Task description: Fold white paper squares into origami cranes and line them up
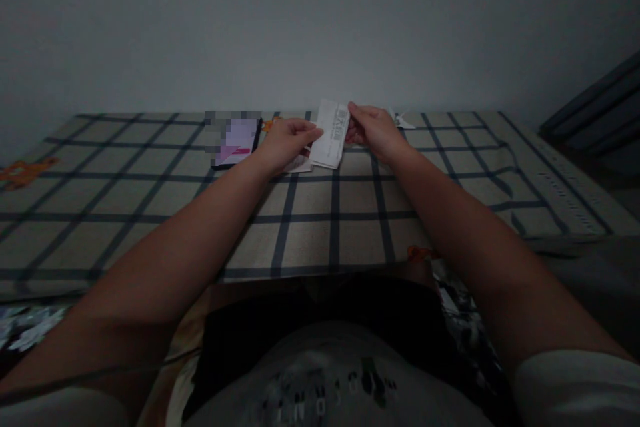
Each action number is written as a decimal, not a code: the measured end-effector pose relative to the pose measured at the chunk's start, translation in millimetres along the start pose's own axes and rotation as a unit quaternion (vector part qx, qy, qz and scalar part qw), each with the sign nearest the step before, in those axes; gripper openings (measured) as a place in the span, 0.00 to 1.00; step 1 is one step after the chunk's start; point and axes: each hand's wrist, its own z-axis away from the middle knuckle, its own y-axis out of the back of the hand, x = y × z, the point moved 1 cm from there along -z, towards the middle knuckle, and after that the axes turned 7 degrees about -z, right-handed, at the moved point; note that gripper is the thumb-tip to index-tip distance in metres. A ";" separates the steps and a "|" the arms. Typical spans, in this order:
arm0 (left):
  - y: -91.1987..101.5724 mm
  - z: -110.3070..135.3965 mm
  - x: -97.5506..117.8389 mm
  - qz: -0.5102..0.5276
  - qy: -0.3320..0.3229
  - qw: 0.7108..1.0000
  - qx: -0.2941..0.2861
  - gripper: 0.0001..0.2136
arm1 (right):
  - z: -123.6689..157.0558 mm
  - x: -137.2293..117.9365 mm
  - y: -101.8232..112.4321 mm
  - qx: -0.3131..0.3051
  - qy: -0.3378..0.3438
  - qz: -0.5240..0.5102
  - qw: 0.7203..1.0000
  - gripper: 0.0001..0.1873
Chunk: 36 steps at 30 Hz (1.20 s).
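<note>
Both my arms reach forward over a checked cloth surface (320,227). A white slip of paper with printed text (331,133) is held upright between my hands. My left hand (287,142) pinches its left edge with closed fingers. My right hand (373,130) pinches its right edge, fingers also closed. More white paper (300,165) lies flat on the cloth just below the slip.
A phone with a lit, blurred screen (237,141) lies left of my left hand. A small white object (404,121) sits right of my right hand. A pale wall rises behind. Dark furniture (600,113) stands at the far right. An orange print (25,172) marks the cloth's left edge.
</note>
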 end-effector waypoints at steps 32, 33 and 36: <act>-1.5 -7.5 -2.1 0.103 0.030 0.993 0.039 0.11 | 3.6 -4.8 -7.5 -0.013 -0.021 0.016 1.000 0.14; -1.5 -7.7 -2.4 0.105 0.031 0.993 0.035 0.11 | 3.2 -4.2 -7.0 -0.015 -0.019 0.016 1.000 0.14; -1.8 -7.7 -3.7 0.080 0.031 0.996 0.021 0.08 | 3.3 -3.9 -6.6 -0.019 -0.023 0.023 0.999 0.13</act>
